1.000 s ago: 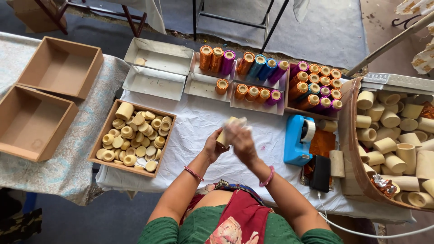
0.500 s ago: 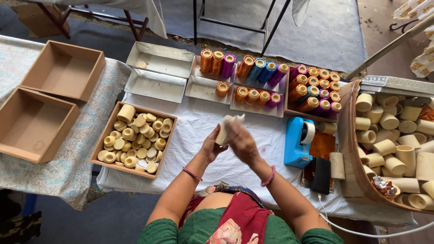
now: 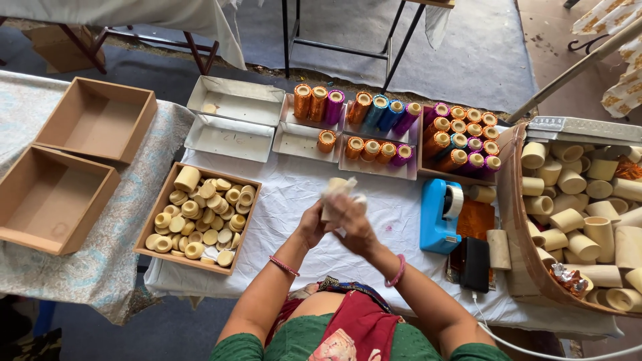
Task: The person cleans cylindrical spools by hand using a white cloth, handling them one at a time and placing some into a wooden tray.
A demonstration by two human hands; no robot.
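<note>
Both hands clamped together on one pale cream cardboard spool: left hand beneath, right hand wrapping it, above white cloth-covered table.

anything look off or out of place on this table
Little stands out. One orange spool lies alone in its white tray, while the neighbouring trays are full. A small cream scrap sits in the otherwise bare back tray. Both hands, left and right, hold a cream tube.
</note>
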